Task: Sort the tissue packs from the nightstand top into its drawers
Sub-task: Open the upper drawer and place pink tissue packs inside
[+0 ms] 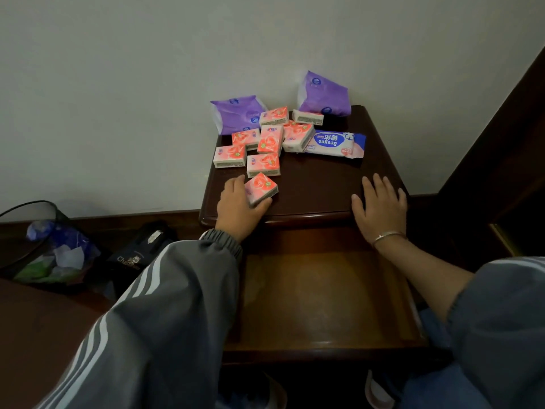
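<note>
Nightstand [324,187]: dark wood, its top under both hands.
Drawer [324,290]: pulled out, below the hands and nearer the person, between the forearms.
Purple packs [236,113] [323,94]: two, far beyond the hands, against the wall.
Wipes pack [334,143]: blue, beyond the right hand, long axis left-right.
Pink packs [264,163]: a loose cluster just beyond the left hand, variously turned.
Near pack [262,187]: pink, on the top at the front edge. Its long axis appears to run across from the left hand toward the right, with the right end angled slightly away.
Left hand [237,208]: thumb and fingers curled round the near pack, so the drop into the drawer is likely its job.
Right hand [380,208]: flat on the top with fingers spread, holding nothing, well apart from the left.
</note>
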Demonstrator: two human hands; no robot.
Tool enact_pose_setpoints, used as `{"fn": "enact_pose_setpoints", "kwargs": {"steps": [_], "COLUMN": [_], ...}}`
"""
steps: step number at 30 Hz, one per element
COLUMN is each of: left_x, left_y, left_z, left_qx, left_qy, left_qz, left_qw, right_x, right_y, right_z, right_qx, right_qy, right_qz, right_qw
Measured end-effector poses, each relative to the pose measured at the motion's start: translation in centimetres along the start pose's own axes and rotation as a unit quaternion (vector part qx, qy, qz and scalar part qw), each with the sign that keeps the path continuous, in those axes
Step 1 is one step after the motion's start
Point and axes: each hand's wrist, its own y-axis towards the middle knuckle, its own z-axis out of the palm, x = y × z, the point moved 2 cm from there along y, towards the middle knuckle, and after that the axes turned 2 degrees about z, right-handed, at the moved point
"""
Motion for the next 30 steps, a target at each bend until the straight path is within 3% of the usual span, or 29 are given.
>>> {"fn": "enact_pose_setpoints", "kwargs": {"steps": [4,10,14,18,22,27,30], "left_x": [0.3,-0.6,-2.4,-2.9,-3.0,-2.4,-0.4], "left_y": [0.9,3.2,7.1,9.6,9.7,7.4,5.4], "left_z": [0.9,-1.3,-1.3,0.1,0.7,0.6,-0.2], "left_qx": [0.000,-0.100,-0.051,0.036,0.030,0.074,0.052], "left_qy": [0.077,-0.053,0.027,0.157,0.236,0.130,0.099], "left_qz": [0.005,0.125,0.189,0.186,0.193,0.153,0.106], "left_qw": [0.997,0.986,0.980,0.969,0.952,0.977,0.988], "right_x": [0.0,0.1,0.1,0.2,0.1,0.1,-0.1], "right_y": [-0.3,-0.2,-0.1,-0.1,0.0,-0.1,-0.1], "right_z": [0.4,0.8,0.9,0.9,1.0,1.1,1.1], "right_qx": [-0.046,-0.079,-0.088,-0.091,-0.090,-0.088,-0.083], "right_qy": [0.006,0.023,0.027,0.024,0.021,0.020,0.020], "right_qz": [-0.001,0.002,0.000,0.002,0.006,0.003,0.001], "right_qw": [0.999,0.997,0.996,0.996,0.996,0.996,0.996]}}
